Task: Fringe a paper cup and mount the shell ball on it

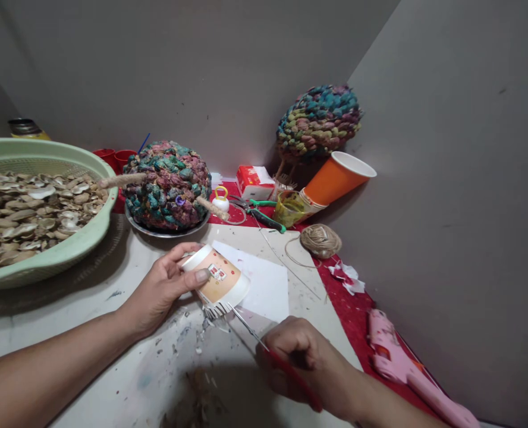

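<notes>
My left hand (161, 285) grips a small paper cup (223, 278), tilted on its side, thumb across its printed orange band. Narrow slits run along part of the cup's white edge, so strips stick out like a fringe. In my right hand (302, 359) is a pair of scissors (286, 362) with red handles. The tips of the blades meet the cup's edge beside the cut strips. Fingers hide part of the handles. Beneath the cup lies a white sheet of paper (264, 282) on the paint-marked board (143, 368).
A green basket (68, 261) of shells stands left. A colourful shell-covered ball (166, 187) sits in a metal bowl. Behind are pliers (264, 214), an orange cup (335, 181) and another shell-covered form (320, 122). Twine (321, 240) and a pink glue gun (393, 353) lie right.
</notes>
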